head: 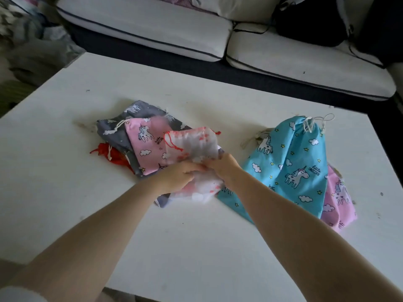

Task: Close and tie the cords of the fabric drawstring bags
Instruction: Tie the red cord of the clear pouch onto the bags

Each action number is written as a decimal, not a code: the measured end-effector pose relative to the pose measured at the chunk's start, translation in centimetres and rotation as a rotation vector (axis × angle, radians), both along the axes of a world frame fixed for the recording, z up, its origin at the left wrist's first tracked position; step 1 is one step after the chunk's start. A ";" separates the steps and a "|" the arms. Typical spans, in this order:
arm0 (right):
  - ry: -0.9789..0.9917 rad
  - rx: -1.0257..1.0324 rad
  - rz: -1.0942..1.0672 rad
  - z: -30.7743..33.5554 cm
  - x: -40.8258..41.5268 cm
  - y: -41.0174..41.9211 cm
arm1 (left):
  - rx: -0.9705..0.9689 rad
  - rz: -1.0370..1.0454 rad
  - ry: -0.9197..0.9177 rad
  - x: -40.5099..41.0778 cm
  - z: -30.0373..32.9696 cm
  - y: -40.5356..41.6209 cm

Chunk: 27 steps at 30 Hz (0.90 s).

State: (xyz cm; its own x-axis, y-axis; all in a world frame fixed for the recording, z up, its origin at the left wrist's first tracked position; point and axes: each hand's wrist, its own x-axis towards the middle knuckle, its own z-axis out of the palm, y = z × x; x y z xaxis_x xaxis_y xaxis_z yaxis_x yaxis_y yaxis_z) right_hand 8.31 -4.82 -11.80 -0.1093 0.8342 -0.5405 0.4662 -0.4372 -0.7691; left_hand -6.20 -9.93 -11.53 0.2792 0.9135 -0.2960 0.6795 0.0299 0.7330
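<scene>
Drawstring bags are seen in two heaps on a white table [196, 247], before a pale sofa [305, 68] with dark piping. A white bag [192, 144] with pink marks and a red cord [172, 143] is held at mid-table by both hands, blurred by motion, its corded mouth turned away from the person. The left hand [176, 177] is curled over the near end of the white bag, fingers bunched together on the cloth. The right hand [222, 166] is closed on the same cloth just beside it, the two hands touching; how its fingertips lie cannot be told, since they are hidden under the knuckles and the blur.

Under and behind the white bag, a pink bag [145, 142] printed with a unicorn and clouds is laid over a grey bag [115, 131], whose pale cord is seen at its far edge. A red bag [104, 152] is partly shown at the left of that heap, beneath the grey one.

To the right, well apart from the hands, a blue bag [290, 168] with unicorns, stars and clouds is laid flat, its mouth drawn in and its white cord [316, 124] looped at the far end. A second pink bag [338, 199] is partly covered by its right edge. A black bag [309, 22] is seen on the sofa.
</scene>
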 end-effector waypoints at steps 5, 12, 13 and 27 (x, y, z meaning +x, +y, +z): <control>0.193 0.071 -0.112 3.0 1.9 -1.3 | 0.223 0.302 -0.124 -0.5 1.3 0.5; 0.574 0.039 0.016 8.3 7.3 -5.7 | 0.033 0.512 -0.264 2.7 7.9 -0.7; 0.609 0.064 -0.044 9.1 8.3 -6.4 | 0.079 0.470 -0.244 3.8 8.6 -1.4; 0.623 0.344 -0.510 13.9 14.0 -12.0 | -0.134 0.627 -1.136 10.4 13.1 -8.4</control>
State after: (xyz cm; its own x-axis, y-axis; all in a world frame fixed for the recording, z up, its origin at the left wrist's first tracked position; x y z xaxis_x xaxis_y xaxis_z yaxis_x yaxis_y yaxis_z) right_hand 22.27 -16.79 2.11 0.1298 0.9678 -0.2158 -0.2721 -0.1745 -0.9463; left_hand 4.17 -18.36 1.57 -0.0285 0.9606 -0.2766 -0.4700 0.2313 0.8518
